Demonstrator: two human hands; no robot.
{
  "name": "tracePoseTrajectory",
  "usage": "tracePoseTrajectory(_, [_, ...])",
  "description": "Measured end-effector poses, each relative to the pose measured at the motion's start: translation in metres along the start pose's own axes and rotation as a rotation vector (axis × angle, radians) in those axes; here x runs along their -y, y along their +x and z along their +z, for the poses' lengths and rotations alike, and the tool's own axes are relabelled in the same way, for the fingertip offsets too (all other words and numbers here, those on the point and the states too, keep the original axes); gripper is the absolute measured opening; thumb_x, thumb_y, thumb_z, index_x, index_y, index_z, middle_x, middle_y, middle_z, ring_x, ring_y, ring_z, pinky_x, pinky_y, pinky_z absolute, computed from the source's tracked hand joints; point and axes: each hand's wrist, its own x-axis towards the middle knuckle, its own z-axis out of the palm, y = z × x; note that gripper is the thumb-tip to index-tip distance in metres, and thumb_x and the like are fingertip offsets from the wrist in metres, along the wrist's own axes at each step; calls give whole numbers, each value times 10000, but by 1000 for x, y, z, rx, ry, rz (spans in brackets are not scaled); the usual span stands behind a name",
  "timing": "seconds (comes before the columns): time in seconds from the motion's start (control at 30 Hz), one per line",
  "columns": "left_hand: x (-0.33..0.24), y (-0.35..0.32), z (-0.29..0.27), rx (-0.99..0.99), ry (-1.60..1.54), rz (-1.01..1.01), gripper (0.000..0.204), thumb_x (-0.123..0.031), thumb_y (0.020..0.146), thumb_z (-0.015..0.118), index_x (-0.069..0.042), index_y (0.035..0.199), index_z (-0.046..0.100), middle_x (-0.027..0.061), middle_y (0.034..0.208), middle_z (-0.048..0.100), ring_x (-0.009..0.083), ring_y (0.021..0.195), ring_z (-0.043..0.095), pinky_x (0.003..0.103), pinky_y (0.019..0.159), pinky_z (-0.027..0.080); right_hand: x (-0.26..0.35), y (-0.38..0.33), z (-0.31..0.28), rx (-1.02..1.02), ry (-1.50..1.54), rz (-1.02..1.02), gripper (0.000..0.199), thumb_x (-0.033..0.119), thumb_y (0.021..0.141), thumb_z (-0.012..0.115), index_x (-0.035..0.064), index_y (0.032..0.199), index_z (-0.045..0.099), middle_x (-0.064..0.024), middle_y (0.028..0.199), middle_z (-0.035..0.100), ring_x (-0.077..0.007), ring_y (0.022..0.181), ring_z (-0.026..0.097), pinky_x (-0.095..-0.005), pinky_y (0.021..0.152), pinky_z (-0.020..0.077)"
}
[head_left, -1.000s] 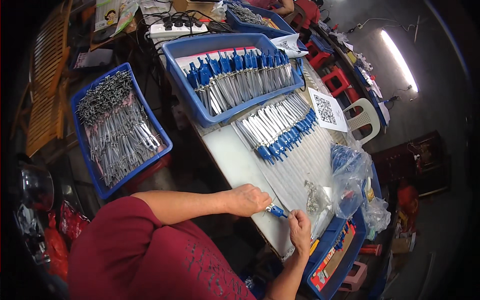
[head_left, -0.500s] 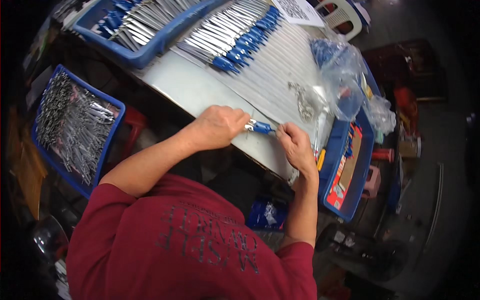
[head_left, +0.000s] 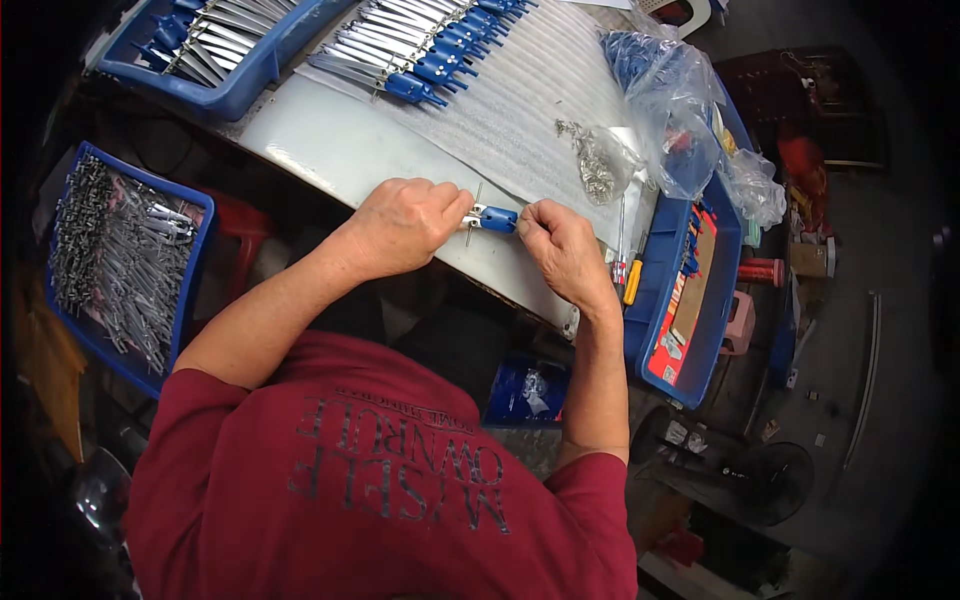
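Observation:
Over the front edge of the white worktop (head_left: 345,160), my left hand (head_left: 412,222) is wrapped round the metal part of a blue-ended metal piece (head_left: 497,219). Its blue end points right, and a thin metal pin (head_left: 478,190) stands crosswise near the joint. My right hand (head_left: 562,245) pinches at the tip of the blue end, its fingertips partly hiding it. Most of the metal part is covered by my left fist. Beyond my hands, several similar blue-ended metal pieces (head_left: 425,50) lie in a row on a ribbed white foam sheet (head_left: 520,120).
A blue bin (head_left: 235,98) of similar pieces stands far left. Lower left, another blue bin (head_left: 198,240) holds thin metal parts. On the right are a bag of small metal parts (head_left: 600,175), a clear plastic bag (head_left: 690,150), a yellow-handled screwdriver (head_left: 632,282) and a blue bin (head_left: 715,360).
The whole view has shifted, so worktop and bins sit further left and higher. My right fingers have closed the gap to the blue end. My left hand keeps its grip.

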Motion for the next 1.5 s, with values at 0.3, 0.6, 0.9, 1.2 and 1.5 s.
tracePoseTrajectory(0.3, [1,-1,0,21,38,7,160,-101,714,554,-48,855,500,62,655,463,213,581,516,325,507,421,2,4,7,-53,-69,-7,193,142,791,530,-43,733,523,-107,552,453,-149,531,415,-307,509,366])
tracePoseTrajectory(0.6, [1,0,0,49,56,12,137,-102,716,546,-54,834,494,56,654,463,208,580,518,323,509,426,6,5,14,-120,-114,65,200,145,765,542,-52,731,536,-141,571,508,-159,539,476,-304,536,404])
tracePoseTrajectory(0.9, [1,2,-2,106,60,-1,145,-102,710,548,-54,835,493,57,663,476,214,587,531,330,516,439,7,7,12,-87,-66,171,189,152,750,557,-33,717,541,-104,553,498,-132,531,450,-297,507,383])
tracePoseTrajectory(1.2, [0,5,-4,145,51,-7,208,-85,694,550,-28,891,510,68,673,497,223,596,544,337,520,447,2,9,11,-44,-37,174,182,151,750,571,-21,701,538,-43,531,472,-93,522,416,-276,478,352])
tracePoseTrajectory(1.5, [0,7,-5,163,21,-25,242,-56,660,558,-25,895,510,72,686,502,232,602,545,344,530,449,-4,10,10,-34,-15,203,187,144,771,609,-8,688,538,-1,532,451,-59,521,381,-249,456,327])
